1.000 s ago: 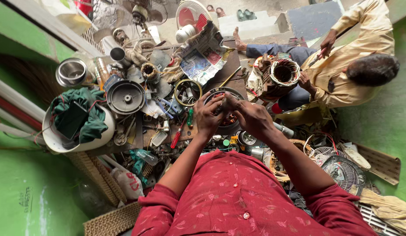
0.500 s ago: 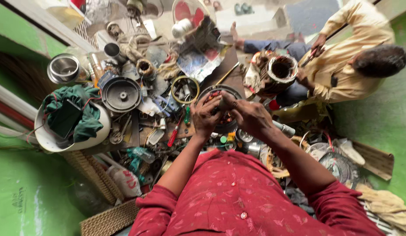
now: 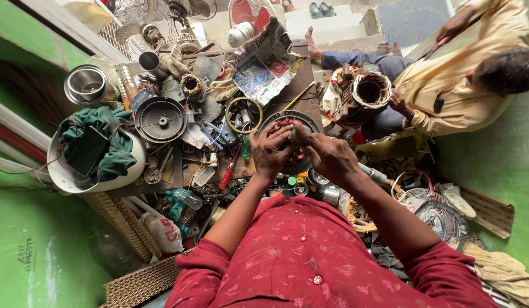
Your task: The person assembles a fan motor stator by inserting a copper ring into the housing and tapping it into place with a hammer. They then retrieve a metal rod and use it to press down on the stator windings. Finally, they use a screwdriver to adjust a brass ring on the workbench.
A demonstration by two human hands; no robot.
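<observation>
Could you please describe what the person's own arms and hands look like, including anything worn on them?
Both hands, left hand and right hand, are bare: no gloves, and no rings or watch that I can make out. The forearms are uncovered. The sleeves are dark red with a faint paler pattern, pushed up to about the elbows, part of a buttoned shirt of the same cloth.

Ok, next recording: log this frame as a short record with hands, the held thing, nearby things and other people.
left hand: grips round dark metal motor part
right hand: on the same part, fingers at its middle
beside: yellow-rimmed ring, red-handled screwdriver, grey ribbed round cover
other person: sleeve in pale yellow, holding a wound coil
</observation>
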